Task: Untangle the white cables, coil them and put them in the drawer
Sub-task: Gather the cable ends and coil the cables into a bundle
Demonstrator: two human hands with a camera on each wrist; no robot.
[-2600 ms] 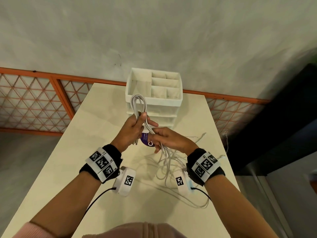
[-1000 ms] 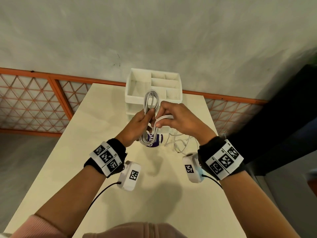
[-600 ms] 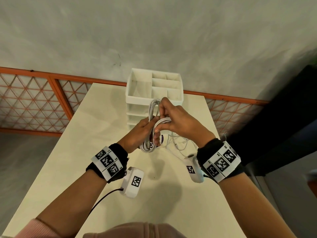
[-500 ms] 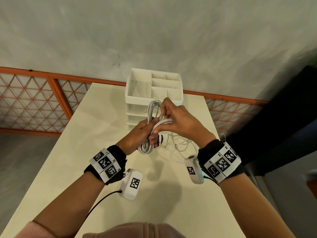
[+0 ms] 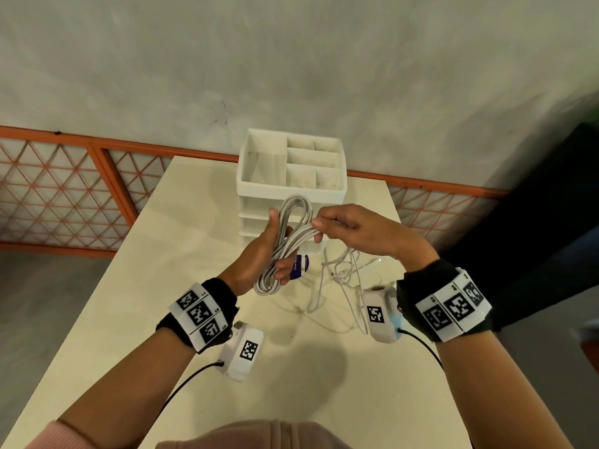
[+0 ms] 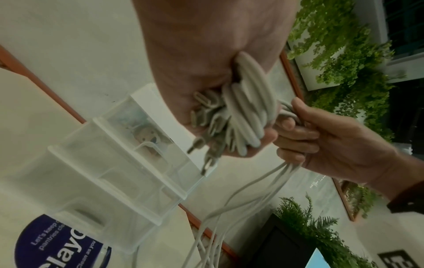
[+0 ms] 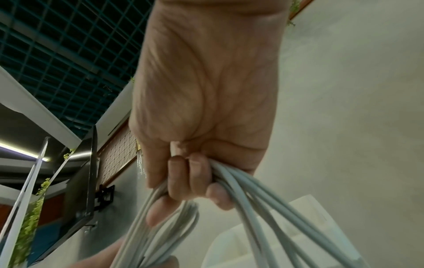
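Note:
A coil of white cables (image 5: 285, 244) is held upright over the table, in front of the white drawer unit (image 5: 291, 183). My left hand (image 5: 259, 254) grips the coil's middle, thumb up along its left side; the cable bundle (image 6: 247, 108) runs through the palm. My right hand (image 5: 353, 228) pinches several strands (image 7: 243, 190) coming off the coil to the right. Loose cable tails (image 5: 340, 280) hang from that hand onto the table. The unit's drawers (image 6: 110, 174) look pushed in.
A round purple-labelled object (image 5: 299, 267) lies on the cream table (image 5: 162, 303) just behind the coil. The unit's top tray (image 5: 256, 186) has open compartments. An orange lattice railing (image 5: 64, 189) runs behind the table. The table's right edge lies by my right wrist.
My right hand has pulled away to the right, drawing strands across the coil. The coil has tilted slightly in my left hand.

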